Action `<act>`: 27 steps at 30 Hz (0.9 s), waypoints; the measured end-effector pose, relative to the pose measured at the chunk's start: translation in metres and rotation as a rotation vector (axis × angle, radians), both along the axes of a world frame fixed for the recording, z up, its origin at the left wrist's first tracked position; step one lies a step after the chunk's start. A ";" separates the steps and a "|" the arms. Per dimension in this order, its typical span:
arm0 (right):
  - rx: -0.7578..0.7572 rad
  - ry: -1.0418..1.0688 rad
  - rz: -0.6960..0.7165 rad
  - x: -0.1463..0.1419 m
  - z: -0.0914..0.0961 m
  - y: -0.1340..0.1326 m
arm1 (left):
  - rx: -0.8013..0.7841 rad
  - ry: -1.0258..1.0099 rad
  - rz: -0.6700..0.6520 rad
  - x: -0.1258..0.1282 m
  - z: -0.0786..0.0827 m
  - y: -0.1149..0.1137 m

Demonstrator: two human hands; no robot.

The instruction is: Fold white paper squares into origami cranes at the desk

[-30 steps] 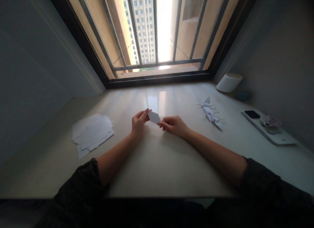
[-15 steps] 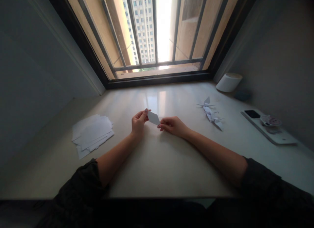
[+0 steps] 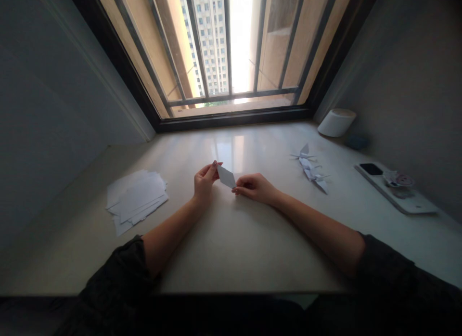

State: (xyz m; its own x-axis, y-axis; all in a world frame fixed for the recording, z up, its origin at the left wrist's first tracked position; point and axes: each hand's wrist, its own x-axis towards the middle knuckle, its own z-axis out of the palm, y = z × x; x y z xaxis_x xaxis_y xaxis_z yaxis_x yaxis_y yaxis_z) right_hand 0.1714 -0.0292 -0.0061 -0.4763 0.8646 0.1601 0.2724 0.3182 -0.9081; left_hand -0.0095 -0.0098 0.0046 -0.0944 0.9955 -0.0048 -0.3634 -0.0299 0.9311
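A small folded piece of white paper, roughly diamond-shaped, is held up between my two hands above the pale sill. My left hand pinches its upper left corner between thumb and fingers. At the lower right corner, the fingertips of my right hand are closed on the paper. Over to the right lie several folded paper cranes in a row, apart from my right hand. A loose stack of white paper sheets rests left of my left forearm.
A phone lies at the right with a clear, crumpled-looking object on it. A white cylindrical object stands in the back right corner, near a small dark item. The barred window closes off the far side.
The folded paper has tilted slightly in my fingers, so it looks a little narrower. Both hands keep their grip in nearly the same place.
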 end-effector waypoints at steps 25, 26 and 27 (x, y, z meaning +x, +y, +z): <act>0.285 0.070 -0.541 0.002 0.001 0.003 | 0.101 0.301 -0.167 0.003 -0.001 -0.007; 0.360 0.025 -0.552 0.003 0.003 0.002 | 0.096 0.327 -0.219 0.004 -0.001 -0.009; 0.433 -0.027 -0.541 0.003 0.004 0.001 | 0.094 0.339 -0.256 0.005 0.000 -0.010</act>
